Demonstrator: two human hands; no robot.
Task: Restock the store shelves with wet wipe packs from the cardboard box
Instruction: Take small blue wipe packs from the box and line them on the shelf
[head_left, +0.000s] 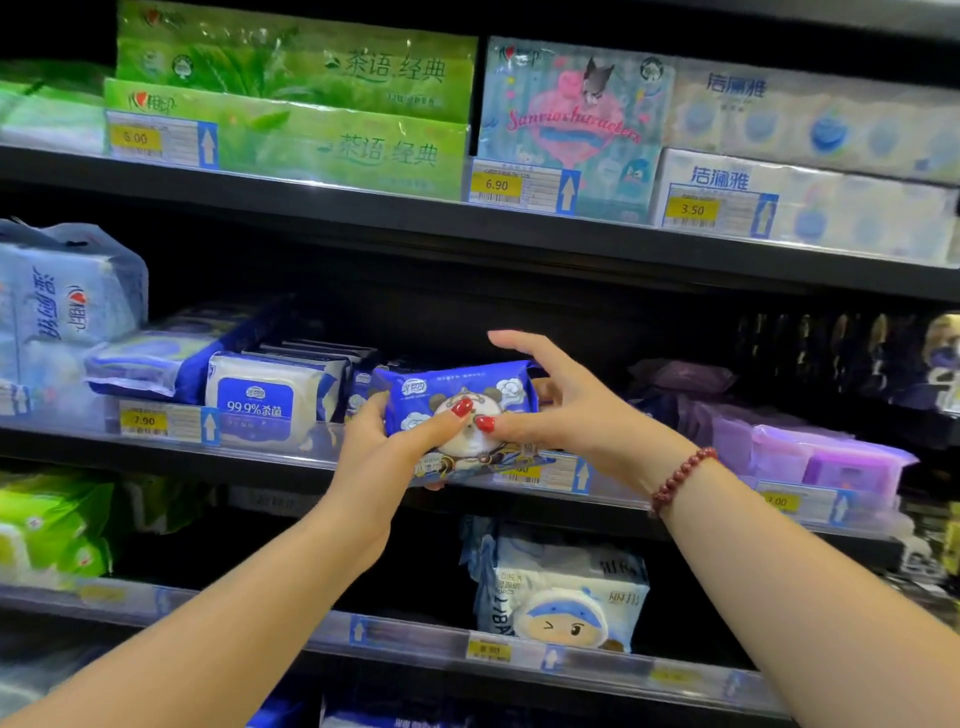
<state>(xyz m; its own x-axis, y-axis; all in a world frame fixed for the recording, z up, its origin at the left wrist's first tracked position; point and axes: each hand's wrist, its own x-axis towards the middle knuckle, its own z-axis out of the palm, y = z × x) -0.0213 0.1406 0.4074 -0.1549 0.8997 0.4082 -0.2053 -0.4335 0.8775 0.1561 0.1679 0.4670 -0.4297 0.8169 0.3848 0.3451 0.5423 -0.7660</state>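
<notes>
A blue wet wipe pack (457, 395) with a panda picture and a white round lid sits at the front edge of the middle shelf (291, 462). My left hand (384, 447) grips its left end, thumb on the lid and fingers curled underneath. My right hand (561, 410) holds its right end, thumb pressing the lid, fingers spread over the top. The cardboard box is out of view.
A white and blue wipe pack (265, 400) stands just left of the held pack, with purple packs (831, 457) to the right. Green and pale tissue packs fill the top shelf (363, 208). A white pack (566, 592) stands on the lower shelf.
</notes>
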